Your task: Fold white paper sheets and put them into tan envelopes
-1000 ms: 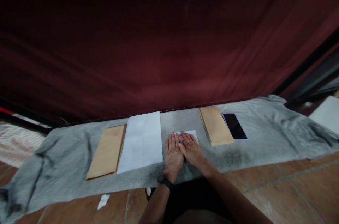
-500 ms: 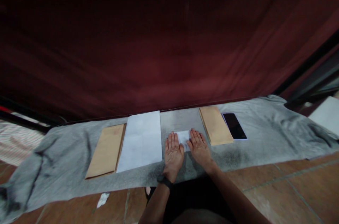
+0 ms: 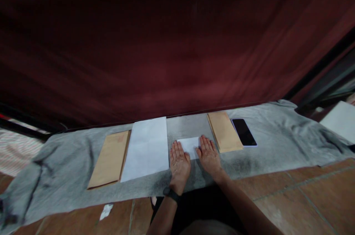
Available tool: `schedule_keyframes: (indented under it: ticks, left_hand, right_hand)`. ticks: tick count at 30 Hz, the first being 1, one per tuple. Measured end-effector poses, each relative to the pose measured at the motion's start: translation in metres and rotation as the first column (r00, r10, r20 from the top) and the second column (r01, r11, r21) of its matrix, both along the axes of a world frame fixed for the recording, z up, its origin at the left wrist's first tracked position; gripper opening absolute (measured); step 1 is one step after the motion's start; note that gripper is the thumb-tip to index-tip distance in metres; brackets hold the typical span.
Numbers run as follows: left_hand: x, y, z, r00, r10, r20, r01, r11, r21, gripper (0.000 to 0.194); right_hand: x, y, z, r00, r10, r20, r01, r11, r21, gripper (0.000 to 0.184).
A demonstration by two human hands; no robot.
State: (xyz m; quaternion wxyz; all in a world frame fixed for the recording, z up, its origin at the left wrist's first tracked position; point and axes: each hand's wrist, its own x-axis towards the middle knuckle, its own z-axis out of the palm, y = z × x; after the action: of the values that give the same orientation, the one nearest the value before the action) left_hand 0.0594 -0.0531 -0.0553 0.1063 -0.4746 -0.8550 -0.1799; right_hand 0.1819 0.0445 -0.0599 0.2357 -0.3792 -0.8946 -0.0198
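A small folded white sheet of paper (image 3: 190, 147) lies flat on the grey cloth. My left hand (image 3: 179, 163) rests palm down over its left end, fingers stretched out. On the right end lies my right hand (image 3: 208, 154), also flat with straight fingers. Neither hand grips anything; the palms hide the paper's two ends. Left of my hands is a stack of large white paper (image 3: 146, 148). Beyond that lies a pile of brown envelopes (image 3: 110, 159). Another brown envelope pile (image 3: 225, 131) lies just right of my right hand.
A phone (image 3: 244, 132) in a purple case lies beside the right envelopes. The grey cloth (image 3: 280, 138) covers the long narrow surface, wrinkled at both ends. A dark red curtain (image 3: 177, 61) hangs behind. A white scrap (image 3: 106, 211) lies on the tiled floor (image 3: 288, 198).
My left hand has slid a little to the left, so more of the small white paper shows between my hands. My right hand has hardly moved.
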Motion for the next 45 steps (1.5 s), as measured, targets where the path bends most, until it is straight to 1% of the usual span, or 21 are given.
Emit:
schedule_keyframes:
  ticks: [2,3,5,8,10,14,19,23,27,31,35,39,42,45]
  left_hand:
    - [0.003,0.000,0.002,1.000,0.004,0.007,-0.004,1.000,0.016,0.063]
    - [0.006,0.001,0.004,1.000,-0.015,0.011,0.015,1.000,0.023,0.063]
    - [0.012,0.003,0.006,0.994,-0.103,0.027,0.102,0.994,0.029,0.062]
    - [0.020,0.008,0.005,0.961,-0.271,0.057,0.271,0.962,0.007,0.058]
    - [0.023,0.009,0.003,0.946,-0.319,0.064,0.320,0.947,-0.011,0.055]
    - [0.018,0.006,0.001,0.964,-0.260,0.049,0.261,0.965,-0.003,0.055]
    - [0.009,-0.003,0.004,0.981,-0.189,0.033,0.189,0.982,0.015,0.060]
    - [0.008,-0.006,0.005,0.993,-0.112,0.034,0.112,0.994,0.011,0.061]
    - [0.010,-0.005,0.006,0.997,-0.071,0.023,0.071,0.997,-0.010,0.059]
    - [0.012,-0.004,0.007,0.998,-0.053,0.015,0.053,0.999,-0.005,0.059]
    - [0.012,-0.005,0.007,0.998,-0.059,0.009,0.059,0.998,-0.008,0.060]
    - [0.012,-0.005,0.006,0.998,-0.067,0.011,0.067,0.998,-0.002,0.064]
    - [0.012,-0.005,0.005,0.997,-0.072,0.014,0.072,0.997,0.010,0.064]
    - [0.011,-0.006,0.006,0.996,-0.079,0.032,0.079,0.997,0.012,0.063]
  right_hand:
    - [0.000,0.000,0.001,1.000,-0.003,0.004,0.003,1.000,-0.009,0.054]
    - [0.000,-0.001,0.001,1.000,-0.003,0.009,0.003,1.000,-0.014,0.054]
    - [0.000,-0.001,0.001,1.000,-0.001,0.019,0.001,1.000,-0.025,0.054]
    - [0.001,0.000,0.000,1.000,0.012,0.026,-0.011,0.999,-0.040,0.054]
    - [0.002,0.000,0.000,1.000,0.017,0.026,-0.016,0.999,-0.042,0.054]
    - [0.002,0.000,0.000,1.000,0.014,0.021,-0.013,0.999,-0.044,0.055]
    - [0.001,0.000,0.001,1.000,0.015,0.000,-0.015,0.999,-0.051,0.055]
    - [0.001,0.001,-0.001,1.000,0.014,-0.022,-0.015,0.999,-0.044,0.055]
    - [0.003,0.001,-0.002,0.998,-0.036,-0.046,0.034,0.998,-0.053,0.052]
    - [0.004,0.000,0.003,0.994,-0.088,-0.058,0.083,0.993,-0.080,0.049]
    - [0.004,0.000,0.014,0.991,-0.134,-0.013,0.131,0.982,-0.135,0.045]
    - [0.001,0.004,0.025,0.984,-0.171,0.045,0.177,0.963,-0.202,0.036]
    - [-0.002,0.009,0.027,0.975,-0.222,0.006,0.214,0.930,-0.299,0.032]
    - [-0.002,0.014,0.024,0.965,-0.252,-0.074,0.207,0.903,-0.376,0.028]
